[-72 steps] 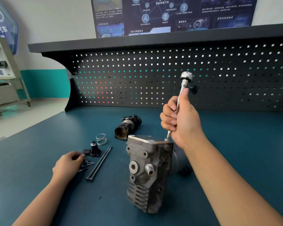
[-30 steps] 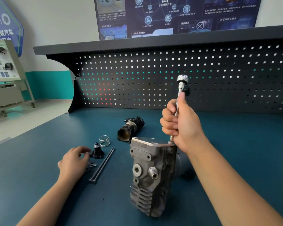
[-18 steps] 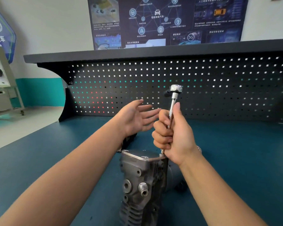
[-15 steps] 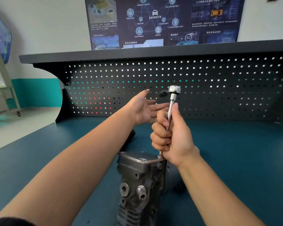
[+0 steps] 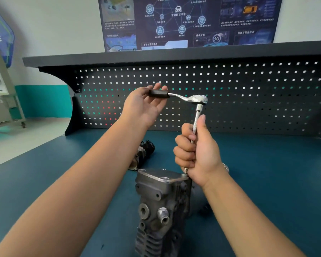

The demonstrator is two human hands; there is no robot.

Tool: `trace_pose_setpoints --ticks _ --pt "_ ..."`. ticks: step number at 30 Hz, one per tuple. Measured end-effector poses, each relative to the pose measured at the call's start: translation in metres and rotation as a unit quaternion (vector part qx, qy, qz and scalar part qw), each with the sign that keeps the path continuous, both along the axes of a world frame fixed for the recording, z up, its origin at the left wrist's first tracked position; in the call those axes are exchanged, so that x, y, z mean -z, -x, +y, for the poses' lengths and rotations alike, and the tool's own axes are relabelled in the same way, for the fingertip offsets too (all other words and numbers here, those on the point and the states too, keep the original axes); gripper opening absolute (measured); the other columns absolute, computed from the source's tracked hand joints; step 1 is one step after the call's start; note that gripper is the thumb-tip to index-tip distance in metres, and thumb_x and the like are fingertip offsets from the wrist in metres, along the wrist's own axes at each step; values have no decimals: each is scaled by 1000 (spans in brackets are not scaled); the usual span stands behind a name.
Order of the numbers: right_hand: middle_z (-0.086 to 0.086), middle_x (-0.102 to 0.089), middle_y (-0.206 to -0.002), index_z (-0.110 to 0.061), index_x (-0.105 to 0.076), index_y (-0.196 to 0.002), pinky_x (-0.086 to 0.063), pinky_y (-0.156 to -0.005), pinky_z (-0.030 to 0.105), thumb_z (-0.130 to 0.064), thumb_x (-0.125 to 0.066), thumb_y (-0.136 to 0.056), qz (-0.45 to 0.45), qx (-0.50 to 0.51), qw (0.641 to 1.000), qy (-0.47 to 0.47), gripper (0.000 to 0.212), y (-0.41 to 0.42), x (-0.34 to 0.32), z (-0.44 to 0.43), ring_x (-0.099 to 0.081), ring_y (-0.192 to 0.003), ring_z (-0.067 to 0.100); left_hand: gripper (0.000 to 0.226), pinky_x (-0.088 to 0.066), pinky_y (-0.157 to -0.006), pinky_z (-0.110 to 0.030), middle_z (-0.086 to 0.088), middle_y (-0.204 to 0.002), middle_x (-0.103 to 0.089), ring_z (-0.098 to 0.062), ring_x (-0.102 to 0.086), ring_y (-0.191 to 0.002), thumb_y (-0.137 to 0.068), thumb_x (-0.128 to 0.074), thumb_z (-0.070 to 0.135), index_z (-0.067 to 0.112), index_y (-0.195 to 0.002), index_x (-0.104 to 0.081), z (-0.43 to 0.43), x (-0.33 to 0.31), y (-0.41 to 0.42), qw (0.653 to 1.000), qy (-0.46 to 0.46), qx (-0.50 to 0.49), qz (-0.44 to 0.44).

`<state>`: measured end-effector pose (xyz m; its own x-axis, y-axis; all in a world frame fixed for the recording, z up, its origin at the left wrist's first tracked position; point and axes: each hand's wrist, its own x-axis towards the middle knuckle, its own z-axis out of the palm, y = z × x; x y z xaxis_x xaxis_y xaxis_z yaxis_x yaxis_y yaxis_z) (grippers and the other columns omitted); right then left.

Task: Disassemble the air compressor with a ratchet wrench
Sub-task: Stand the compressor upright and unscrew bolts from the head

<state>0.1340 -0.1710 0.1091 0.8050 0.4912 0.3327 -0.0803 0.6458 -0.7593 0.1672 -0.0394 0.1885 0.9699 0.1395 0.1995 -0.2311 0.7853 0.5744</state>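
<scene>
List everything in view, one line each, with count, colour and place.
workbench: one, blue-green top, foreground
air compressor: one, grey, upright on workbench, centre
ratchet wrench: one, silver, black handle, atop extension bar
extension bar: one, silver, upright on air compressor's top right corner
detached cylindrical part: one, black and bronze, behind left forearm
pegboard: one, black, behind workbench
poster: one, dark blue, wall above
left hand: one, bare, touching wrench handle
right hand: one, bare, gripping extension bar
</scene>
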Motion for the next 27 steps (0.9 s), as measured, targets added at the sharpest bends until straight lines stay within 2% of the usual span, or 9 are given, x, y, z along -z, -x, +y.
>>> trace_pose_setpoints --ticks 7,9,12,15,17,19,23,25,27 --pt "-10 -19 -43 -22 -35 -51 -11 -36 9 -63 -30 -79 -39 25 999 1 50 8 -4 4 -12 -36 3 16 -57 -74 -37 -6 -98 -67 -23 -68 -86 -99 -40 5 9 -104 -55 -6 -5 71 956 -68 -186 -215" --pt "-10 -19 -44 -22 -35 -52 -11 -34 11 -62 -29 -82 -28 38 999 4 51 8 -3 4 -13 -36 3 17 -55 -81 -39 -4 -100 -67 -23 -67 -91 -97 -44 4 11 -107 -56 -18 -3 89 914 -143 -262 -275" --pt "-9 -18 -45 -20 -33 -56 -12 -33 11 -60 -26 -89 -23 61 998 14 53 9 -4 6 -13 -36 4 26 -53 -85 -38 -5 -103 -65 -23 -65 -94 -93 -47 0 12 -116 -53 -35 -5 108 805 -296 -350 -377" --pt "-10 -18 -44 -20 -35 -57 -11 -35 11 -51 -27 -97 -27 88 995 25 51 9 -3 8 -13 -35 4 32 -51 -90 -36 -6 -109 -61 -21 -61 -101 -95 -42 -1 7 -125 -44 -54 -11 115 704 -443 -316 -457" --pt "-12 -19 -41 -24 -39 -47 -11 -37 10 -25 -21 -104 -41 120 991 49 60 9 -2 9 -14 -34 3 31 -48 -91 -29 -8 -108 -62 -17 -60 -102 -94 -43 -3 -1 -124 -50 -71 -16 114 654 -517 -286 -472" --pt "-13 -20 -40 -23 -37 -37 -12 -39 10 -6 -14 -96 -56 136 986 72 65 11 -1 8 -15 -33 2 29 -45 -89 -22 -9 -104 -66 -15 -60 -99 -93 -48 -2 -4 -121 -57 -88 -21 108 606 -579 -262 -479" --pt "-13 -21 -40 -24 -33 -34 -9 -42 11 1 -14 -87 -46 135 987 74 61 14 -3 5 -14 -34 2 30 -39 -86 -12 9 -96 -56 -4 -50 -92 -94 -51 7 8 -123 -59 -115 -31 89 523 -697 -183 -455" --pt "-14 -21 -39 -23 -33 -33 -9 -43 13 3 -13 -85 -37 135 988 67 62 14 -2 3 -14 -34 2 28 -36 -83 -8 10 -97 -56 -2 -49 -90 -95 -51 11 10 -122 -59 -125 -30 80 499 -733 -150 -437" --pt "-14 -21 -38 -23 -33 -32 -8 -43 15 2 -13 -85 -27 126 990 61 61 13 -2 2 -15 -33 2 22 -40 -81 -11 7 -96 -61 -5 -54 -87 -94 -54 13 7 -114 -63 -129 -29 77 526 -730 -111 -423"
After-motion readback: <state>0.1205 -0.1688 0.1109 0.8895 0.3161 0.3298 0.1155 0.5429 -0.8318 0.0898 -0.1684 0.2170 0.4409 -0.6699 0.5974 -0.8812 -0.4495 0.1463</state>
